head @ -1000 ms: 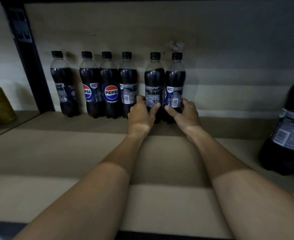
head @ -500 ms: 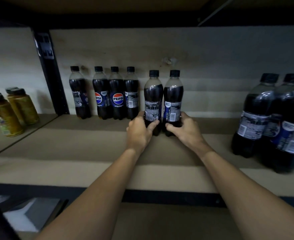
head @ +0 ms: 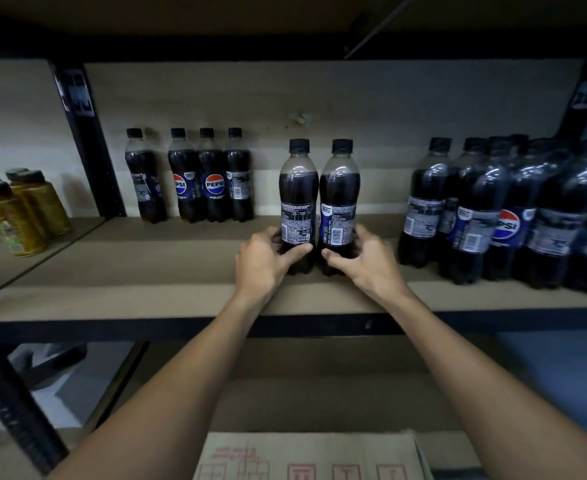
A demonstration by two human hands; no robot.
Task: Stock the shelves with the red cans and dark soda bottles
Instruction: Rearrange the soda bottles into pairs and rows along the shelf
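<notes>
Left bottle (head: 299, 202), dark soda, upright on the shelf (head: 181, 271), clasped low by the left grip (head: 264, 263); right bottle (head: 339, 202), just beside it, clasped low by the right grip (head: 366, 261). Full, capped, smooth plastic: likely weighty, firm, slightly slippery; best held at the lower body, below the label.

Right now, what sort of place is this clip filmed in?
Likely a shop stockroom or retail aisle: a dark-framed shelf lined with dark soda bottles, yellow bottles in the neighbouring bay, and a cardboard carton below.
</notes>
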